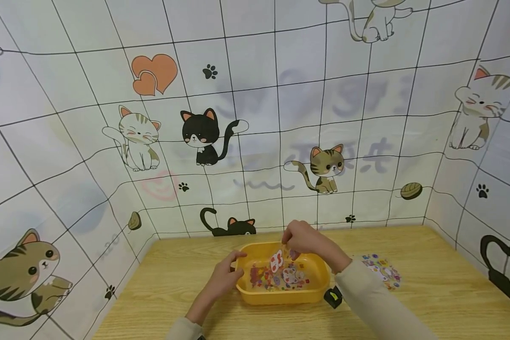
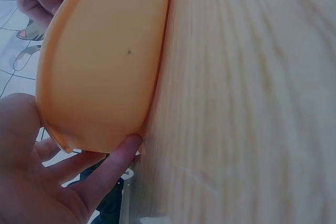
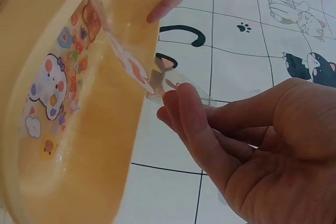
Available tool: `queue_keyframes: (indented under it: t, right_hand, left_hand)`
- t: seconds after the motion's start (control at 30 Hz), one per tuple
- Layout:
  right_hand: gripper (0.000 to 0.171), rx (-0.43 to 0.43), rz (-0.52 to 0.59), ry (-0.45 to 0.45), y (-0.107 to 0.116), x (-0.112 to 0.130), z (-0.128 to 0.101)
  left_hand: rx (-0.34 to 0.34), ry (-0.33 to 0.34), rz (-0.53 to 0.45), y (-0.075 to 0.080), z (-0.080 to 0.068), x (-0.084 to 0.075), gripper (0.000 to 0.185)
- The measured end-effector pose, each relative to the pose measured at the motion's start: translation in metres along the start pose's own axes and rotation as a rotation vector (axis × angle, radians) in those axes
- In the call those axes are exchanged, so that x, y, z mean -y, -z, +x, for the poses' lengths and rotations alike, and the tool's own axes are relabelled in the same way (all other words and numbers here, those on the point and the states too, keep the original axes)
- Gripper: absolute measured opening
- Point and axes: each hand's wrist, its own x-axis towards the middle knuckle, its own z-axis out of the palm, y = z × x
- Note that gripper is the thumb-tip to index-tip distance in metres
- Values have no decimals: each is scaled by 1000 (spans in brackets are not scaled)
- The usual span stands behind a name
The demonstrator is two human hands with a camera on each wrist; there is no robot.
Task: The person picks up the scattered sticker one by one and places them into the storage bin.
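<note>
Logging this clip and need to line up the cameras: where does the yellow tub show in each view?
Head: yellow tub low at centre on the table, between both hands.
Left wrist: its outer wall fills the upper left, with the left hand at its lower end.
Right wrist: its inside runs down the left side, stickers lying in it.
Shared landmark: the clear sticker sheet that the right hand pinches over the tub; the left wrist view does not show it.

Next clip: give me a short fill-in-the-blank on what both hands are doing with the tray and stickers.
The left hand grips the rim of the ____ tray.
The right hand pinches a clear sticker sheet above the ____.
A second sticker sheet lies on the wooden ____, to the tray's right.

Missing words: yellow; tray; table
</note>
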Motion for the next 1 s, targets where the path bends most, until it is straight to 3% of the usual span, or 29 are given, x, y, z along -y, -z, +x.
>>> queue_keyframes:
  t: [0.2, 0.57, 1.0]
  right_hand:
    - [24, 35, -44, -58, 0, 2, 1]
    - [19, 74, -162, -88, -3, -9, 14]
    - [10, 94, -221, -139, -5, -15, 21]
  left_hand:
    - [1, 0, 4, 0, 1, 1, 44]
    - [3, -1, -1, 0, 1, -1, 42]
    - [4, 17, 1, 0, -1, -2, 43]
